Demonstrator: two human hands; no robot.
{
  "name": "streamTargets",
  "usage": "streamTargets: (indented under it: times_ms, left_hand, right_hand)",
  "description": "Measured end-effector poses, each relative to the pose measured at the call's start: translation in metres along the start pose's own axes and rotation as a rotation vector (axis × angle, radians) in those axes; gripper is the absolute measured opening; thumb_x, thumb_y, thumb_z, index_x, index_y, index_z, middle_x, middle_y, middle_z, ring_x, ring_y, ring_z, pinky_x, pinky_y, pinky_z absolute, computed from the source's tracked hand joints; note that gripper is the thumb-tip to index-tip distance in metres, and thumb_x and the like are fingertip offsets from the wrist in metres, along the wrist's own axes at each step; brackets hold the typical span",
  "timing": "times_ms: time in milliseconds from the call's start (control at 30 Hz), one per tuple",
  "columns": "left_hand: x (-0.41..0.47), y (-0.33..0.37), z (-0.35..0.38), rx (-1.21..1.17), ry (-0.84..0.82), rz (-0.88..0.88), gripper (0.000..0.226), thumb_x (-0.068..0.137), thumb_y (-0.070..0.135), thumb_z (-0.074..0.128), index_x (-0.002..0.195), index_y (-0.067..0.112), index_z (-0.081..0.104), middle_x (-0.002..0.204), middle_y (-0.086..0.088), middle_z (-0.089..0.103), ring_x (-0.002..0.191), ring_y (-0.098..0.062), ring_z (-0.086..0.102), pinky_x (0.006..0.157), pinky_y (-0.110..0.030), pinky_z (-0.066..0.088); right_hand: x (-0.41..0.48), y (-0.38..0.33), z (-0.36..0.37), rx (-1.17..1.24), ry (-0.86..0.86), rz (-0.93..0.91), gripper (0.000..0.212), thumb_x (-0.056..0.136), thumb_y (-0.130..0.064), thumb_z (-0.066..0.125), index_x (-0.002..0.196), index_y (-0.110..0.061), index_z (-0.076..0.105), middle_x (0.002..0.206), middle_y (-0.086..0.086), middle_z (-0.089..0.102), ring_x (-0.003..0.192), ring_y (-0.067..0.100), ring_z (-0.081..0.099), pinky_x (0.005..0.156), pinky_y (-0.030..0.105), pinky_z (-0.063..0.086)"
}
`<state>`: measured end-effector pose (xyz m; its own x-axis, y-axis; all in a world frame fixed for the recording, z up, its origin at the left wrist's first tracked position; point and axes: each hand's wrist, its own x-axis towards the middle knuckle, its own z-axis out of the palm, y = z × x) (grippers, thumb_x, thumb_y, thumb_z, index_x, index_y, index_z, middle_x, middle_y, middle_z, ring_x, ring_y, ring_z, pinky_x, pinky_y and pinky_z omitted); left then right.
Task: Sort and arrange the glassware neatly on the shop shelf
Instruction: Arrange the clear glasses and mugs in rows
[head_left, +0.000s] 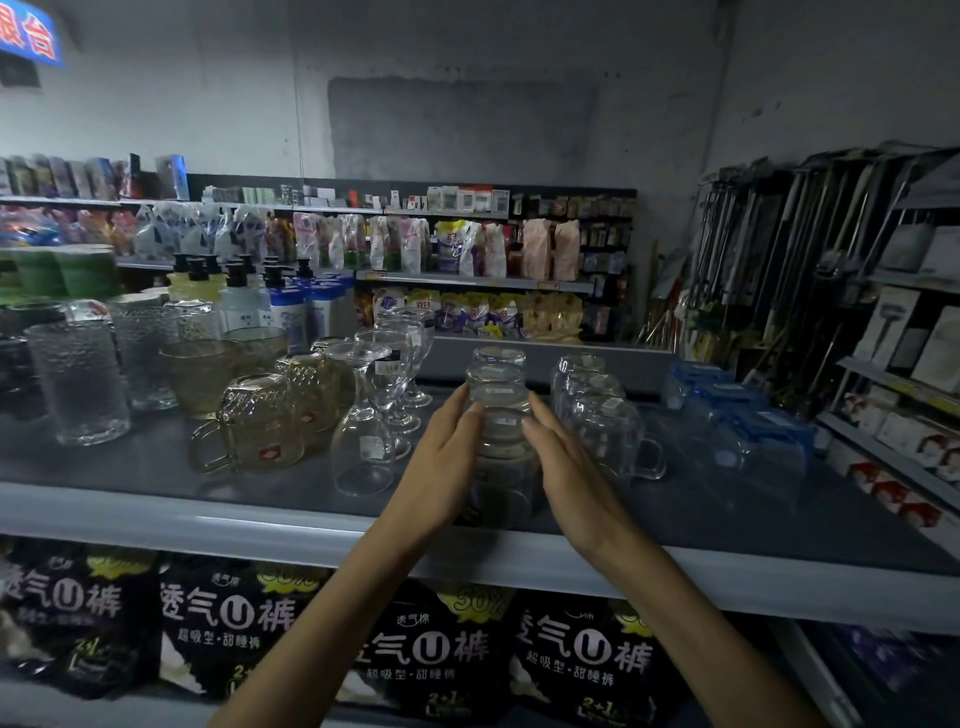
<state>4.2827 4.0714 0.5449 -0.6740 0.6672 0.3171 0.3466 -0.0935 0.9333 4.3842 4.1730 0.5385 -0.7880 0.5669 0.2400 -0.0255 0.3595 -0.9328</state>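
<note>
Several groups of glassware stand on the grey shelf (156, 512), most already gathered by kind. At far left are tall textured tumblers (78, 382), then amber bowls (200, 374) and a short file of amber mugs (260, 426) turned upside down. Next come stemmed goblets (387, 379) — some upright, at least one inverted, the line a little loose. In the middle a row of clear tumblers (501, 436) runs front to back, mouths down, and this is the group being handled. The left hand (441, 467) lies against its left side and the right hand (571, 467) against its right. Both have their fingers straight and flat on the glass, curled round no single piece — a squeeze to true the row, I judge. Just beside it to the right stands a row of clear mugs (597, 415), and farther right lie blue-wrapped packs of glasses (748, 441). By my reading the sorting is largely done; what is left is straightening this row, tidying the goblets and evening the gaps between groups.
</note>
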Motion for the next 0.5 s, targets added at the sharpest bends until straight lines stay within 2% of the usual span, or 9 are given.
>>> streamTargets:
  times_ms: [100, 167, 233, 300, 400, 500]
  left_hand:
    - [0.0, -0.002, -0.004, -0.077, 0.047, -0.069, 0.064, 0.102, 0.058, 0.045, 0.159, 0.032, 0.034, 0.164, 0.01, 0.036, 0.148, -0.013, 0.036, 0.122, -0.05, 0.033]
    - [0.001, -0.006, -0.008, -0.153, 0.049, -0.104, 0.068, 0.096, 0.064, 0.049, 0.156, 0.032, 0.042, 0.158, 0.013, 0.045, 0.142, -0.009, 0.043, 0.117, -0.046, 0.038]
    - [0.0, -0.003, -0.008, -0.213, 0.002, -0.103, 0.054, 0.1, 0.058, 0.048, 0.145, 0.03, 0.055, 0.14, 0.015, 0.061, 0.127, -0.004, 0.056, 0.105, -0.035, 0.046]
    - [0.0, -0.003, -0.006, -0.229, -0.032, -0.094, 0.048, 0.101, 0.057, 0.046, 0.136, 0.03, 0.063, 0.132, 0.013, 0.068, 0.125, -0.007, 0.061, 0.098, -0.033, 0.048]
    - [-0.004, -0.001, 0.0, -0.238, -0.03, -0.085, 0.039, 0.105, 0.052, 0.044, 0.133, 0.034, 0.064, 0.133, 0.014, 0.067, 0.124, -0.006, 0.061, 0.086, -0.031, 0.047]
    - [-0.005, -0.002, 0.002, -0.229, -0.006, -0.083, 0.024, 0.106, 0.045, 0.046, 0.124, 0.043, 0.062, 0.127, 0.027, 0.062, 0.113, 0.01, 0.056, 0.085, -0.024, 0.046]
  right_hand:
    - [0.001, 0.002, -0.003, 0.115, 0.044, 0.001, 0.064, 0.103, -0.051, 0.035, 0.162, -0.031, 0.021, 0.167, -0.014, 0.022, 0.15, 0.004, 0.025, 0.126, 0.036, 0.021]
    - [0.004, 0.004, -0.005, 0.209, 0.085, 0.001, 0.058, 0.106, -0.042, 0.034, 0.161, -0.027, 0.024, 0.165, -0.012, 0.028, 0.149, 0.007, 0.03, 0.125, 0.038, 0.026]
    - [0.004, 0.005, -0.001, 0.274, 0.076, 0.005, 0.059, 0.104, -0.038, 0.037, 0.16, -0.024, 0.028, 0.157, -0.013, 0.037, 0.142, 0.006, 0.038, 0.122, 0.033, 0.03]
    - [0.004, 0.006, 0.003, 0.262, 0.046, 0.009, 0.072, 0.09, -0.048, 0.04, 0.159, -0.029, 0.032, 0.157, -0.014, 0.038, 0.142, 0.004, 0.039, 0.12, 0.034, 0.032]
    - [0.002, 0.005, 0.009, 0.25, 0.038, 0.011, 0.07, 0.092, -0.047, 0.039, 0.16, -0.031, 0.03, 0.161, -0.01, 0.037, 0.142, 0.004, 0.037, 0.113, 0.031, 0.033]
    - [-0.004, 0.003, 0.008, 0.202, 0.036, 0.0, 0.065, 0.099, -0.045, 0.036, 0.162, -0.029, 0.025, 0.162, -0.012, 0.031, 0.141, -0.001, 0.032, 0.113, 0.027, 0.029]
